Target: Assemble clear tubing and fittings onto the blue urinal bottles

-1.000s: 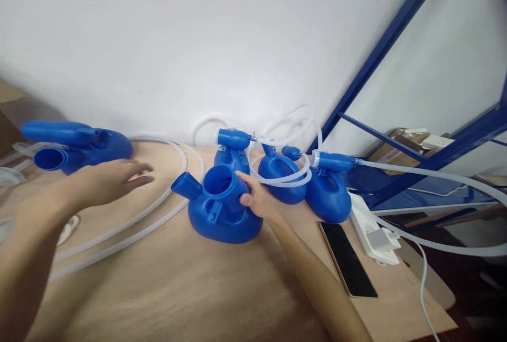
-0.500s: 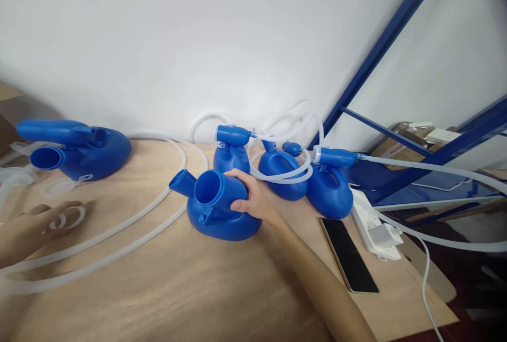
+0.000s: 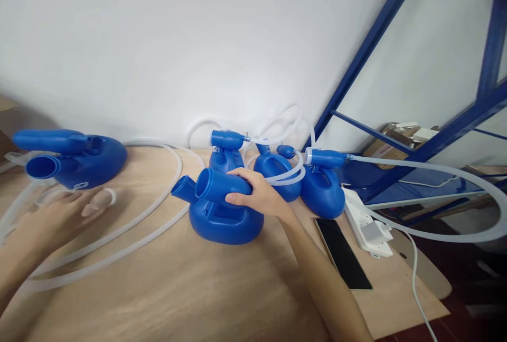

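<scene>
While clamping the bottle [image 3: 227, 231] at seven o'clock with right hand [image 3: 259, 192], seemingly collecting white ring [image 3: 113, 196] past eight with left hand [image 3: 65, 212], cannot tell whether gripped; probably calls for secure pinch.

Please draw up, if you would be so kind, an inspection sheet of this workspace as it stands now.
Surface: light brown table before a white wall.
Job's things: blue front jug with two necks; left jug, mouth open; three more jugs behind and right of the front one.
Clutter: phone, dark screen, lying flat near the power strip.
Hands: right hand has its fingers around the front jug's wide neck; left hand is at a white ring, grip unclear.
Cables: white cable from a plug in the strip; pale hoses curve among the jugs.
Surroundings: blue metal frame at the right.
</scene>
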`<state>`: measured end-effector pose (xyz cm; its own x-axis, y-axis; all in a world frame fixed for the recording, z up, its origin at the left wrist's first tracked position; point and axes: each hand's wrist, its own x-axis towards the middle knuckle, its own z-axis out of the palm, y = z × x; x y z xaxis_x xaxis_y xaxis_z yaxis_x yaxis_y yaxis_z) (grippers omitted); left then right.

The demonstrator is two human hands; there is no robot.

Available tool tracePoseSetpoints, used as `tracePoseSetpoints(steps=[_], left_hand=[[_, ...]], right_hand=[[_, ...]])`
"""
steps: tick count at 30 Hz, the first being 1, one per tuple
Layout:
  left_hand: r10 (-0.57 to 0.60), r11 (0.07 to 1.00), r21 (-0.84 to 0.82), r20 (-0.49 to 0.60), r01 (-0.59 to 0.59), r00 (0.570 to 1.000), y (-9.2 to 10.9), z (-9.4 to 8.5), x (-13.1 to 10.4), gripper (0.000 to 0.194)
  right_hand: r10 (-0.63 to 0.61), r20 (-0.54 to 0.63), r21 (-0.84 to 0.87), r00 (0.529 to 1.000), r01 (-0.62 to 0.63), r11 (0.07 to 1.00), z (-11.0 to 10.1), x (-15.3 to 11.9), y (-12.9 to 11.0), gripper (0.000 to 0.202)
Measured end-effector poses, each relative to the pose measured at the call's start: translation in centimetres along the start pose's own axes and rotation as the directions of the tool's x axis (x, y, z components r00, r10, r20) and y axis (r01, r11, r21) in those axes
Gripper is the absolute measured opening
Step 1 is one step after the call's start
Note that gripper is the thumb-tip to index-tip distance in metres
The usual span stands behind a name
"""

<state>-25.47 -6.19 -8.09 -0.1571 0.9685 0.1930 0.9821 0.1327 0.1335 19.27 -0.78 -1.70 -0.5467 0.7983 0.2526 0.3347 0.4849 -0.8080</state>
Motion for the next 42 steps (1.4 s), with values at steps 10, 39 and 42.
tracePoseSetpoints(steps=[10, 39, 42], left_hand=[[0.472, 0.648, -0.691, 0.034, -0.32, 0.881, 16.9, -5.6, -2.0, 0.074], [0.71, 0.381, -0.594, -0.303, -0.709, 0.636, 18.3, -5.1, -3.2, 0.069], [0.696, 0.391, -0.563, -0.336, -0.728, 0.634, 18.4, -5.3, -3.5, 0.07]], right_hand=[[-0.023, -0.131, -0.359, 0.991, -0.026, 0.933, -0.3, -2.0, -3.3, 0.059], [0.101, 0.16, 0.144, 0.982, -0.125, 0.982, -1.1, -1.8, -3.0, 0.037], [0.132, 0.168, 0.174, 0.977, -0.162, 0.971, -1.2, -2.0, -3.3, 0.042]])
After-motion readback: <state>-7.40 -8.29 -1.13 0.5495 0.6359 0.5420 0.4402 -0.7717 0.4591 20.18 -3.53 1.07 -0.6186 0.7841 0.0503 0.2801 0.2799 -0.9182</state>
